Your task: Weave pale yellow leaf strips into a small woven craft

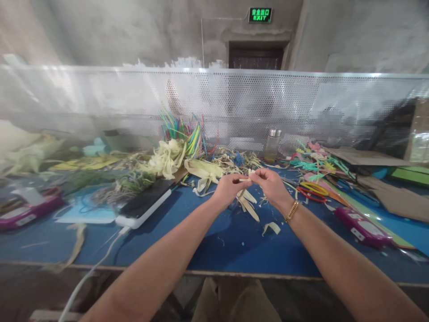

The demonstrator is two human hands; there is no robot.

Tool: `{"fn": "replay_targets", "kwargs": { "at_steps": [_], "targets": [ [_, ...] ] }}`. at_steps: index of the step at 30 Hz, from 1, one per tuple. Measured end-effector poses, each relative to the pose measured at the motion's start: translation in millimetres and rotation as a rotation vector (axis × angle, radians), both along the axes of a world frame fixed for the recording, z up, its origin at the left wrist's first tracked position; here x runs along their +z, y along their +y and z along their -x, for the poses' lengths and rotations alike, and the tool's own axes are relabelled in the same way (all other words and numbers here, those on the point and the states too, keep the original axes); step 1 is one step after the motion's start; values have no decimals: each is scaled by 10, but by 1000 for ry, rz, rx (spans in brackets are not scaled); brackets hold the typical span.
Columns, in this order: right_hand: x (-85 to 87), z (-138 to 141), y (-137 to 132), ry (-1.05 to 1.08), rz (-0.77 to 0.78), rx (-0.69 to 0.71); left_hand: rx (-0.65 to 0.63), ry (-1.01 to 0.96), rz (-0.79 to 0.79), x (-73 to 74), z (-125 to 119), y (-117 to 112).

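Note:
My left hand and my right hand meet above the middle of the blue table. Between their pinched fingertips is a small pale piece of corn husk, mostly covered by the fingers. A gold bracelet circles my right wrist. Loose husk strips lie on the table just below the hands, and a curled scrap rests nearer the front. Wider husk leaves lie to the left of my left hand.
Left stand a phone on a white power bank with a cable, and a pile of husks. Scissors and a purple power strip lie right. Behind are a glass bottle and a perforated metal screen.

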State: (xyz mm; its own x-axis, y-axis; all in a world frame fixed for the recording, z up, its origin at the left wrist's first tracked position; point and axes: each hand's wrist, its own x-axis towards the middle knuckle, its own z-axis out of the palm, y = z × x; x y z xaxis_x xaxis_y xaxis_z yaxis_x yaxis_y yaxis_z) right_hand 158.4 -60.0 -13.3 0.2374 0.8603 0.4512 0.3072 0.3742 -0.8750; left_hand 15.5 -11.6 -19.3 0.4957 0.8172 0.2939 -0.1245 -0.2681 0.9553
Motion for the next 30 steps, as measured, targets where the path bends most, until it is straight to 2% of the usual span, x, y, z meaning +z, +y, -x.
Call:
{"fn": "replay_targets", "kwargs": {
  "at_steps": [4,8,10,14,16,19,24,27,30],
  "targets": [
    [-5,5,19,56,12,29,-58,-58,25,1,-27,-13],
    [-17,18,36,120,-31,49,-4,-97,2,23,-33,-48],
    [-17,28,34,128,-54,48,-9,-112,65,33,-29,-77],
    [-22,53,25,135,-89,-3,-112,-154,287,14,-35,-122],
    [-28,73,24,127,-102,-42,-124,-186,320,-6,-42,-123],
    [-34,111,20,147,-97,-35,-78,-220,267,-15,-43,-106],
    [-16,163,-8,251,-102,24,-28,-149,62,36,5,-69],
    [14,173,-37,198,-120,6,-28,-128,23,50,34,-49],
    [37,159,-56,173,-88,99,-54,-122,20,45,47,-32]
  ]
}}
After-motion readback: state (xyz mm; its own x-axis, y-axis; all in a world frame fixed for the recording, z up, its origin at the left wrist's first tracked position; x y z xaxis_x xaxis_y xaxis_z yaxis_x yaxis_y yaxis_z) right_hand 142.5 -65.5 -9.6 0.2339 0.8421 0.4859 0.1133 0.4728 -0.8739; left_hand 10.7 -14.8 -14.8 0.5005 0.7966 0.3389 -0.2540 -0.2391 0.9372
